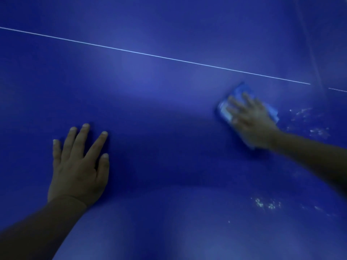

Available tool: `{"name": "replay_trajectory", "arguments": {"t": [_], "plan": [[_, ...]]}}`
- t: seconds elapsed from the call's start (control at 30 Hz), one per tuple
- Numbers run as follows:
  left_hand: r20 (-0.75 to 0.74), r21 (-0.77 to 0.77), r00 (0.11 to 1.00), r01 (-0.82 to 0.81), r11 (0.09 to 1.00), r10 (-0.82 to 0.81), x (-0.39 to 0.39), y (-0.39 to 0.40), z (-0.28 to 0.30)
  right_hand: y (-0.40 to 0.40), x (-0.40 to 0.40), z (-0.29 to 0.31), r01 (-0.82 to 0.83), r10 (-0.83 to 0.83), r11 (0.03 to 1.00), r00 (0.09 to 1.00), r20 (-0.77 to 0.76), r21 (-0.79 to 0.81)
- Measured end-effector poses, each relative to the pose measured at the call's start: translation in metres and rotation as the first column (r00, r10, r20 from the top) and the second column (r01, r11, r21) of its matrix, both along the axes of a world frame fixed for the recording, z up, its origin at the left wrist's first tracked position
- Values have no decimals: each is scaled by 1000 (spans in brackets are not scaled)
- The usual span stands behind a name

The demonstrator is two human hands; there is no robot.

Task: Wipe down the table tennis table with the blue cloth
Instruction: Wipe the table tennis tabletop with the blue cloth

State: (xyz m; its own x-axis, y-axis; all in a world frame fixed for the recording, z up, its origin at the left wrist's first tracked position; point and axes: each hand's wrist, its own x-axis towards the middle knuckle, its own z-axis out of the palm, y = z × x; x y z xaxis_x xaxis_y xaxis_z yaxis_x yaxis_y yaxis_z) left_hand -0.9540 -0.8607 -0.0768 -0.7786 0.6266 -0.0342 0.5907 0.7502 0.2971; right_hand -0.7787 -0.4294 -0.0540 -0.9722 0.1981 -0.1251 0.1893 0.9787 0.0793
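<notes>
Fingers spread flat, right hand [252,119] is pressing blue cloth [225,109] below white line [150,54], ideally overlapping toward nearby specks [319,131], while open-fingered left hand [78,166] is bracing.

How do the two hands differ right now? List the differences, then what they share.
1. The left hand lies straight on the bare table; the right hand has the blue cloth under it.
2. The left hand looks sharp, so probably still; the right hand is blurred, so probably moving.
3. The left hand is nearer the person; the right hand reaches out toward the white line.
Both lie palm down with fingers spread.
</notes>
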Motion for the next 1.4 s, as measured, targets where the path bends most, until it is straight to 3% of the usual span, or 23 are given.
{"name": "replay_trajectory", "arguments": {"t": [0.07, 0.13, 0.2, 0.27, 0.37, 0.47, 0.5, 0.57, 0.63, 0.7, 0.77, 0.83, 0.93, 1.0, 1.03, 1.1, 1.17, 1.2, 1.27, 1.4], "plan": [[-12, 8, 999, 30, 1000, -30, 0, 1, 0, 12, -8, 6, 304, -302, 948, 953, 33, -94], [-11, 2, 999, 44, 999, -44, 1, 1, 0, 7, -4, 2, 384, -391, 914, 920, -30, -131], [-5, 3, 999, 43, 999, -43, 1, 1, -1, -20, 21, -4, 248, -247, 966, 969, 16, -74], [-1, -3, 999, 48, 999, -48, 0, -1, -1, -73, 74, -13, -3, 2, 998, 1000, -3, -55], [-11, -15, 999, 51, 999, -51, 1, -1, 1, -148, 149, -24, -275, 284, 944, 958, 27, -183], [-16, 4, 999, 30, 1000, -30, 4, 0, 3, -139, 145, -20, -375, 384, 912, 923, 25, -165], [-20, 16, 999, 25, 1000, -25, 4, 0, 3, -128, 131, -20, -311, 313, 941, 950, -7, -130], [-52, 32, 998, 24, 999, -22, 4, 0, 0, -108, 99, -17, 16, -27, 988, 997, -73, -153], [-70, 63, 997, 25, 998, -21, 5, -1, -3, -103, 77, -16, 309, -331, 931, 938, -98, -194], [-65, 91, 998, 26, 995, -20, 4, -4, -5, -126, 78, -15, 351, -369, 921, 925, -88, -172], [-42, 130, 998, 57, 990, -52, 5, -6, -5, -168, 112, -20, 195, -203, 977, 975, -87, -89], [-30, 168, 995, 102, 980, -98, 11, -12, 0, -227, 170, -24, -53, 46, 993, 996, -75, -104], [-6, 165, 988, 152, 975, -153, 41, -32, 11, -274, 237, -19, -398, 414, 890, 910, 30, -224], [7, 144, 975, 220, 965, -223, 72, -50, 17, -253, 225, -8, -501, 529, 839, 841, 109, -212], [8, 135, 965, 258, 957, -261, 90, -61, 18, -238, 210, -7, -466, 486, 870, 865, 128, -159], [10, 130, 946, 320, 939, -324, 124, -86, 18, -202, 178, -5, -142, 149, 986, 985, 84, -89], [13, 116, 927, 370, 922, -374, 154, -111, 17, -179, 160, -6, 228, -228, 965, 974, 16, -130], [19, 103, 919, 391, 915, -395, 167, -122, 17, -180, 160, -6, 311, -314, 936, 949, 5, -167], [28, 82, 905, 422, 903, -425, 188, -140, 16, -201, 178, -8, 304, -310, 937, 951, -4, -172], [20, 22, 864, 503, 864, -503, 218, -165, 13, -303, 286, -14, -25, 30, 990, 999, 34, -136]]}}
